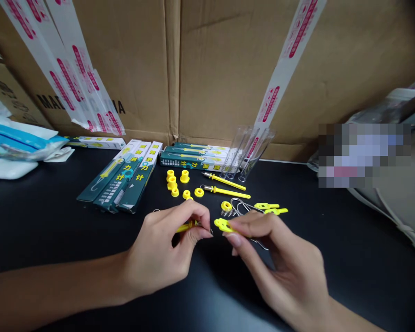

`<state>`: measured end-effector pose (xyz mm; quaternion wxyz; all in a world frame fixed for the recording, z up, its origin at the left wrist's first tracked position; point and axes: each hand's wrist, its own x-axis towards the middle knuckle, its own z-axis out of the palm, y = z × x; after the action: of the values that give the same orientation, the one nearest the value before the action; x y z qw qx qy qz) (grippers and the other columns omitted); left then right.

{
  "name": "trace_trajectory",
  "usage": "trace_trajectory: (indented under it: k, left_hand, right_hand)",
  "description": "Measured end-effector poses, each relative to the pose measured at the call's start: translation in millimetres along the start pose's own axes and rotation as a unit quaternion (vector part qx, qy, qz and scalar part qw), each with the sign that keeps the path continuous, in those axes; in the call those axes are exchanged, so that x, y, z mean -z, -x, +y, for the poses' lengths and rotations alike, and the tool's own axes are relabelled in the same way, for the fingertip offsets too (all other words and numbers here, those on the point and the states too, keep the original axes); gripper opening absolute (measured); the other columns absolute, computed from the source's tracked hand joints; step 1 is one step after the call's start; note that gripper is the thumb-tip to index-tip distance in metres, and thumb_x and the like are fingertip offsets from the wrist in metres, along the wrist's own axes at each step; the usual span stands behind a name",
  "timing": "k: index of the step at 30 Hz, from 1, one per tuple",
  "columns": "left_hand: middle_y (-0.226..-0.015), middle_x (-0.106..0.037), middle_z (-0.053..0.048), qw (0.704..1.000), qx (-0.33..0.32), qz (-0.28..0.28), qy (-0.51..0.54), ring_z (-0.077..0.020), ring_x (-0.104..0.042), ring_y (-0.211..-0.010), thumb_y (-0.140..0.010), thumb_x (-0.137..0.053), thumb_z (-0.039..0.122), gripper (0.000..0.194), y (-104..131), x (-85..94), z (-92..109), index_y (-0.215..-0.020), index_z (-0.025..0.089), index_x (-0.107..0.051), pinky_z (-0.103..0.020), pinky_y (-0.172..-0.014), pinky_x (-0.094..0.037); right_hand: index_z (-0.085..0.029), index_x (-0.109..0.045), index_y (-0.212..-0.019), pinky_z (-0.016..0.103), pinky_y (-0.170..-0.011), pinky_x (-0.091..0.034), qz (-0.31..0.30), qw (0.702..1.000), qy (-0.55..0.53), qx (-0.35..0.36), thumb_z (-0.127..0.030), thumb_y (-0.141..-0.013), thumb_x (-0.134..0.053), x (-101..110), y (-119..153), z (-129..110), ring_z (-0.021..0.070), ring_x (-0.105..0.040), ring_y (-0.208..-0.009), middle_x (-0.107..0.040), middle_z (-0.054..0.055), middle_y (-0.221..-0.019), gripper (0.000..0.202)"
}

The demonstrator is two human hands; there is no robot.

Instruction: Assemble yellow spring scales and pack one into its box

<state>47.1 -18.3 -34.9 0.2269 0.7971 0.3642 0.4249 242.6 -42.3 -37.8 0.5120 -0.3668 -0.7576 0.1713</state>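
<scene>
Closed around a thin yellow rod with a metal spring end (pixel 186 227), my left hand (pixel 164 246) is at the middle of the table. A small wire loop pokes out past its fingertips. My right hand (pixel 280 258) pinches a small flat yellow plastic tab (pixel 223 225) between thumb and fingers, its rounded end a short gap from that loop. Behind the right hand lie bent metal hooks (pixel 240 206), partly covered by the fingers, and a yellow ring (pixel 226 206) beside small springs (pixel 228 213). Two more yellow tabs (pixel 267 206) rest just beyond it.
Several yellow caps (pixel 185 176) and two yellow rods (pixel 227 192) lie farther back. Printed boxes (pixel 138 177) are at the left, with more boxes (pixel 193 159) behind. Clear tubes (pixel 252 154) lean against a large carton (pixel 214 69). A pale bag (pixel 394 203) stands right.
</scene>
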Motion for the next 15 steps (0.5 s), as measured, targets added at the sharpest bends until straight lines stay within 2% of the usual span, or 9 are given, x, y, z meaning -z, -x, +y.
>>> trace_trajectory:
  k: [4,7,11,15]
  left_hand:
    - [-0.075,-0.063,0.007,1.0,0.009,-0.018,-0.008,-0.0077,-0.062,-0.063,-0.091,-0.055,0.006,0.016,0,1.7,1,-0.086,0.02,-0.055,-0.018,-0.063,-0.046]
    - [-0.075,-0.064,0.006,0.999,0.017,-0.039,-0.01,-0.0088,-0.063,-0.064,-0.092,-0.054,0.007,0.015,0,2.5,0,-0.086,0.021,-0.055,-0.019,-0.063,-0.047]
    - [-0.076,-0.065,0.006,0.997,0.024,-0.071,-0.008,-0.0091,-0.065,-0.065,-0.091,-0.054,0.006,0.016,-3,3.0,-1,-0.087,0.021,-0.055,-0.018,-0.064,-0.047]
    - [-0.077,-0.065,0.007,0.994,0.034,-0.102,-0.014,-0.009,-0.066,-0.068,-0.09,-0.053,0.004,0.017,-4,3.5,-2,-0.091,0.021,-0.054,-0.017,-0.066,-0.047]
  right_hand:
    - [-0.025,-0.067,-0.113,0.025,-0.068,-0.059,-0.039,0.996,-0.027,-0.076,-0.011,-0.092,-0.067,10,-7,7,0.0142,-0.069,-0.071,-0.073,0.002,-0.098,0.026]
    - [-0.025,-0.072,-0.106,0.027,-0.07,-0.058,-0.065,0.994,-0.042,-0.077,-0.013,-0.093,-0.066,16,-14,6,0.0161,-0.068,-0.076,-0.072,0.003,-0.093,0.019]
    - [-0.025,-0.072,-0.105,0.024,-0.067,-0.056,-0.103,0.982,-0.107,-0.114,-0.018,-0.095,-0.064,18,-21,3,0.0149,-0.065,-0.079,-0.069,0.004,-0.096,0.014]
    - [-0.025,-0.072,-0.104,0.024,-0.073,-0.054,-0.146,0.973,-0.127,-0.124,-0.017,-0.096,-0.062,17,-22,5,0.0152,-0.064,-0.086,-0.066,0.003,-0.095,0.015]
